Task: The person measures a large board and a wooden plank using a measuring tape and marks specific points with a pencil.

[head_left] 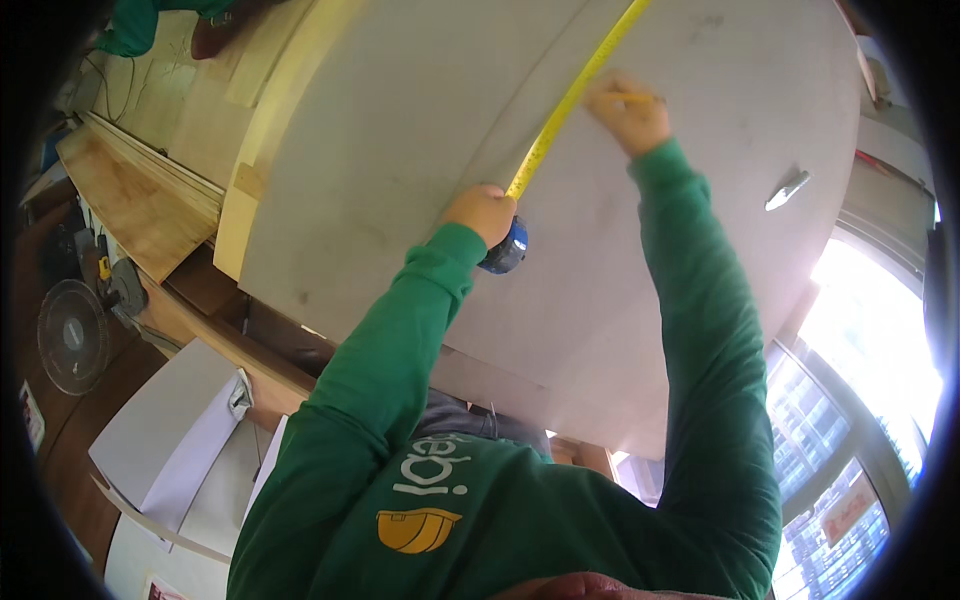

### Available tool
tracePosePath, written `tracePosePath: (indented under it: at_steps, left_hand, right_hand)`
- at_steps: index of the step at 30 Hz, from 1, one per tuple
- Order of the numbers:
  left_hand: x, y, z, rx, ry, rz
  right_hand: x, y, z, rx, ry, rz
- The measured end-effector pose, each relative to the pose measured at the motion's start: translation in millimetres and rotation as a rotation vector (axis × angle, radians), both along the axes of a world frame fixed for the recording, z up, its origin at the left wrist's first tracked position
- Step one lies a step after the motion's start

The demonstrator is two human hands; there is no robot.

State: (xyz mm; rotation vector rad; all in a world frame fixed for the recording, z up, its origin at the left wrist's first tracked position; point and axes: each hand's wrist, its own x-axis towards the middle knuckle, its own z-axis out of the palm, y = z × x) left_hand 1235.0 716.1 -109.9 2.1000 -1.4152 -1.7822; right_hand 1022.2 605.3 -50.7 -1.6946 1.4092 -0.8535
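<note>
A yellow measuring tape (pixel 570 100) is stretching across a large grey board (pixel 400 150), running up from a blue tape case (pixel 505 250). The left hand (pixel 483 213) is curling shut around the case, its arm bent at the elbow. The right hand (pixel 628 115), its arm reaching out straight, is pinching a yellow pencil (pixel 632 97) just beside the tape. A small metal piece (pixel 787 189) is lying on the board, well apart.

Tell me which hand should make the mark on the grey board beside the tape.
Right. The right hand holds a pencil with its tip on the grey board beside the yellow tape blade. The left hand grips the tape measure case.
</note>
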Motion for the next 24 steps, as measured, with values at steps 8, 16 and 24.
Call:
tracePosePath:
  at_steps: [8, 16, 24]
  left_hand:
    - [4.3, -3.0, -8.0, 0.010, 0.056, -0.050]
    - [2.8, -4.1, -8.3, 0.000, 0.118, -0.057]
    - [6.1, -1.7, -19.2, 0.000, 0.156, -0.071]
  right_hand:
    - [1.6, -31.3, -74.4, 0.168, -0.012, 0.170]
    - [-11.2, -28.7, -92.6, 0.090, -0.043, 0.135]
    - [-13.6, -28.6, -86.6, 0.146, 0.014, 0.196]
